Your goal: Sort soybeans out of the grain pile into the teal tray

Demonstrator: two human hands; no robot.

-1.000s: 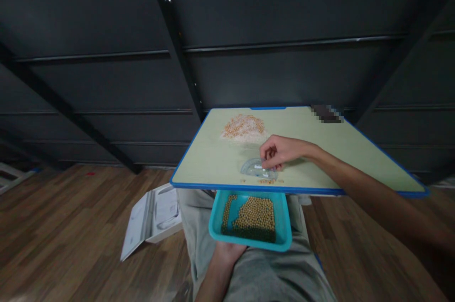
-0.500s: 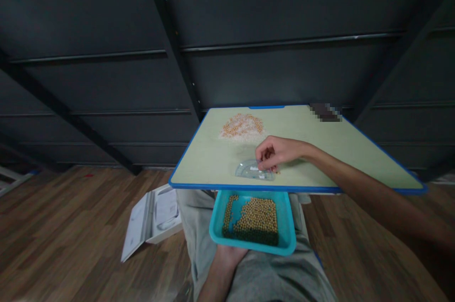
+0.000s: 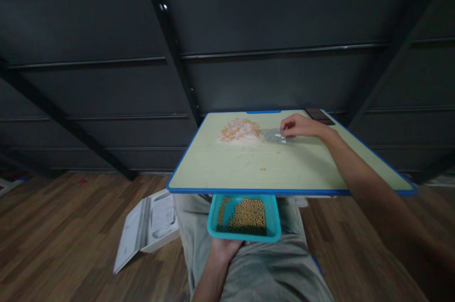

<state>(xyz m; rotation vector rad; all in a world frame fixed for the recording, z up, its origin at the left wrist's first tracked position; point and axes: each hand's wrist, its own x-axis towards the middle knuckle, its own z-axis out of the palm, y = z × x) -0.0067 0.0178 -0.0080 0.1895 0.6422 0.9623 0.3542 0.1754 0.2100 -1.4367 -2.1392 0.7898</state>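
My right hand (image 3: 298, 126) pinches a clear plastic protractor (image 3: 275, 136) over the far half of the pale board table (image 3: 213, 169). Just left of the protractor lies a pile of white grains mixed with orange-yellow kernels (image 3: 241, 131). A few loose kernels (image 3: 263, 169) lie nearer the front edge. Below that edge, my left hand (image 3: 224, 249) supports a turquoise tray (image 3: 273, 234) from underneath, its fingers mostly hidden. Inside the tray are many round tan beans (image 3: 250, 213), with a dark green layer along the near side.
A dark flat object (image 3: 320, 116) rests at the table's far right corner. An open white box (image 3: 151, 226) lies on the wooden floor (image 3: 78, 226) to the left. Dark panels (image 3: 277, 74) rise behind the table.
My right hand has carried the protractor from the front edge away and to the right, beside the pile. The tray has shifted slightly left and farther under the table edge.
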